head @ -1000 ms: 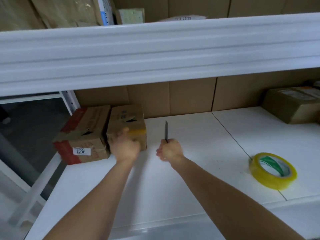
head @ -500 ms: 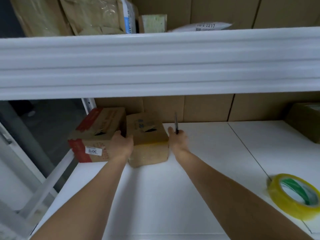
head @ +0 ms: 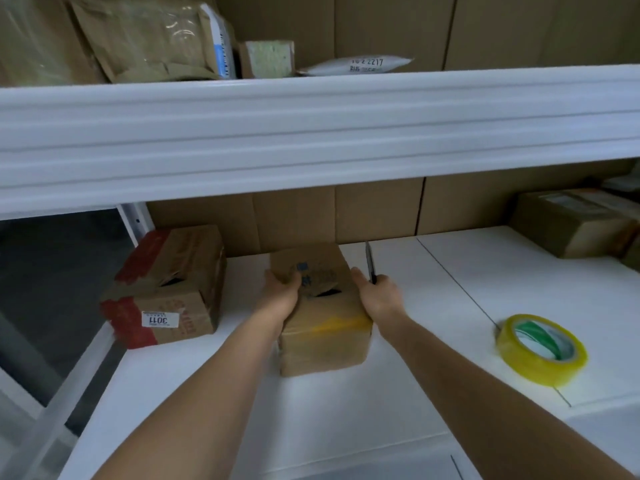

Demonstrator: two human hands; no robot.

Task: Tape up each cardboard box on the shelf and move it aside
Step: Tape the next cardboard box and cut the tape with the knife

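Small box drawn out from its neighbour onto open shelf, ready for taping.

The left hand (head: 280, 296) curls over the top-left edge of the small cardboard box (head: 323, 317); the right hand (head: 379, 297) presses the box's right side while its fingers grip a dark knife (head: 370, 261), blade pointing to 12 o'clock. A second ago the box sat against the red-taped box (head: 169, 289), which now lies clear at 9 o'clock. The top flap appears to gape, though blur leaves this uncertain, so sealing likely remains undone. The yellow tape roll (head: 542, 351) rests at 3 o'clock on the white shelf (head: 346, 417), well apart.
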